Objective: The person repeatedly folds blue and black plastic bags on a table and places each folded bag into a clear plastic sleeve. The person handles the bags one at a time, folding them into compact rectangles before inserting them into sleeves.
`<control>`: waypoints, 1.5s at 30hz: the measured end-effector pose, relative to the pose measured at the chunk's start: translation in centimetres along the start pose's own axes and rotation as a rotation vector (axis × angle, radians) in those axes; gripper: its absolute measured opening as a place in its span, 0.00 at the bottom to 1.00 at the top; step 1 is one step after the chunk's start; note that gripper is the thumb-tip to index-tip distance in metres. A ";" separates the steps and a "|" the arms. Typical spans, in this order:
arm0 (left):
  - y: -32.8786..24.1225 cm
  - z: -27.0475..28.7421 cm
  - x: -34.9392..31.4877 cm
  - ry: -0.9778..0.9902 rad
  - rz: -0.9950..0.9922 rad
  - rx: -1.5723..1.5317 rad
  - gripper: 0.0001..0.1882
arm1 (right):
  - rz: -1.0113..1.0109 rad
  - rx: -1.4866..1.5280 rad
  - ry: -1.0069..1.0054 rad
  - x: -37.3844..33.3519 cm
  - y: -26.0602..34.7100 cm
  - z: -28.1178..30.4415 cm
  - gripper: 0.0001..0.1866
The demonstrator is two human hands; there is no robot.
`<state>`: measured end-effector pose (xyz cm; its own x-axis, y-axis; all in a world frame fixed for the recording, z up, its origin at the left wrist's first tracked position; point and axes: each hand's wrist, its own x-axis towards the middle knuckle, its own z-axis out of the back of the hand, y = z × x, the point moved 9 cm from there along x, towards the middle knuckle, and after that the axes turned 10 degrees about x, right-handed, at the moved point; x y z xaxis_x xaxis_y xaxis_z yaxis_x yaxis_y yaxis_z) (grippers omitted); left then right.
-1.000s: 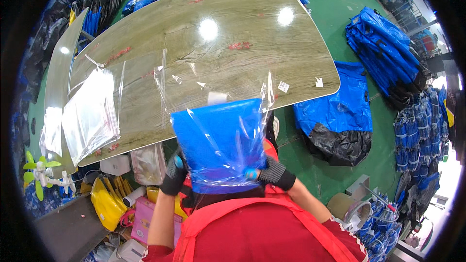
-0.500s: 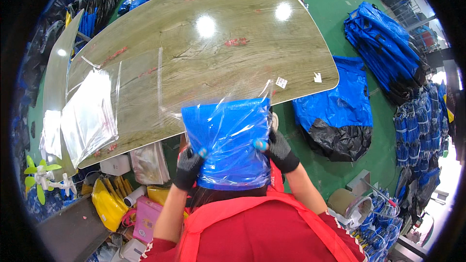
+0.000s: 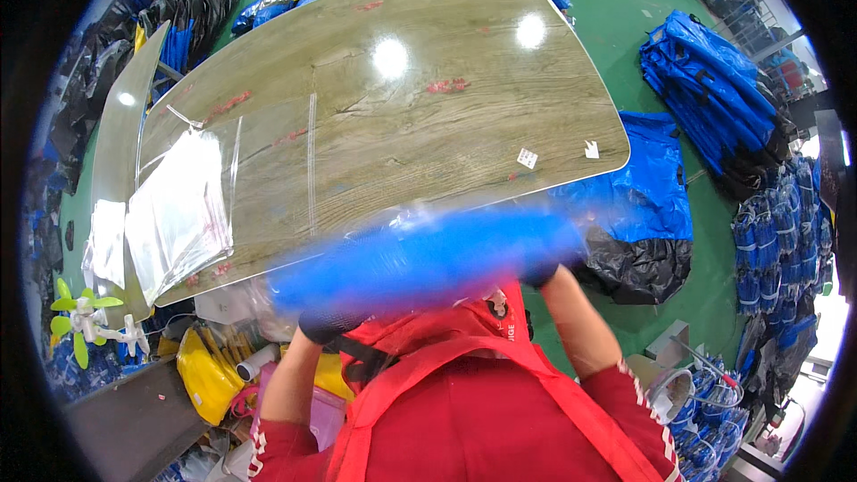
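Blue packet (image 3: 428, 254) held in both hands at the table's near edge

The blue packet is in front of the person, held above the red apron (image 3: 437, 348) and hiding part of the near edge of the wood-patterned table (image 3: 446, 116). It lies slantwise in view, its right end higher in the picture than its left, and it is badly blurred.

The left hand (image 3: 326, 325), in a dark glove, is at the packet's lower left end. The right hand (image 3: 538, 274), also gloved, is at the other end. Both have hold of the packet, but their fingers are mostly hidden by it and by the blur, so how far each grip is closed cannot be told.

On the left of the table lies a pile of clear plastic bags (image 3: 178, 223), shiny under the light. Two small white stickers sit near the right corner, one (image 3: 528, 158) to the left of the other (image 3: 591, 150). A small green-bladed fan (image 3: 82, 314) stands at the lower left, with a yellow bag (image 3: 205, 379) near it. To the right, a blue-and-black bag (image 3: 647, 268) lies on the green floor (image 3: 616, 45), and beyond it is a stack of blue bags (image 3: 714, 80).
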<state>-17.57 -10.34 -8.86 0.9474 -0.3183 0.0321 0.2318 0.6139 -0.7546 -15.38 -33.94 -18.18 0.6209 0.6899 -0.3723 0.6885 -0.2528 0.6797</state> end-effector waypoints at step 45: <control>-18.6 12.1 14.7 0.058 -0.470 -0.585 0.24 | 1.027 -0.116 -0.169 12.6 23.4 -3.4 0.09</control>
<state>-5.26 -17.71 13.59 0.7610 -0.4994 0.4141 0.4383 -0.0749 -0.8957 7.23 -28.85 -4.83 0.9371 0.0747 0.3409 -0.2339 -0.5907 0.7723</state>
